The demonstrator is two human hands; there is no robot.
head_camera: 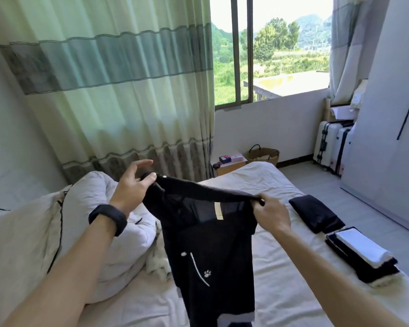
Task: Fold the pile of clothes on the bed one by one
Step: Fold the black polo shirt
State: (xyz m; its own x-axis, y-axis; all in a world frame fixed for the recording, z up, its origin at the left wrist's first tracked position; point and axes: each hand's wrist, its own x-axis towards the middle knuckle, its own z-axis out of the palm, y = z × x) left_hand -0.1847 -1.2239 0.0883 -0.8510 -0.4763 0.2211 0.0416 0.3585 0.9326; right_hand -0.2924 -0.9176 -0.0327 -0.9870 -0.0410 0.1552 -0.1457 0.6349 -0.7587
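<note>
1 limp, part-sheer blk top (pixel 213 256), pinched by left hand (pixel 132 186) & right hand (pixel 272 214)

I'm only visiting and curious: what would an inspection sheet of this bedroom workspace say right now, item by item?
Surface: bed, white sheet, rumpled.
Job's things: black garment held up over the bed; folded black piece and folded stack lie on the person's right.
Clutter: white quilt bunched at the left.
Hands: left hand and right hand each pinch the garment's top edge.
Cables: thin black cable lies on the bedding at left.
Surroundings: curtain, window, basket, suitcases.
</note>
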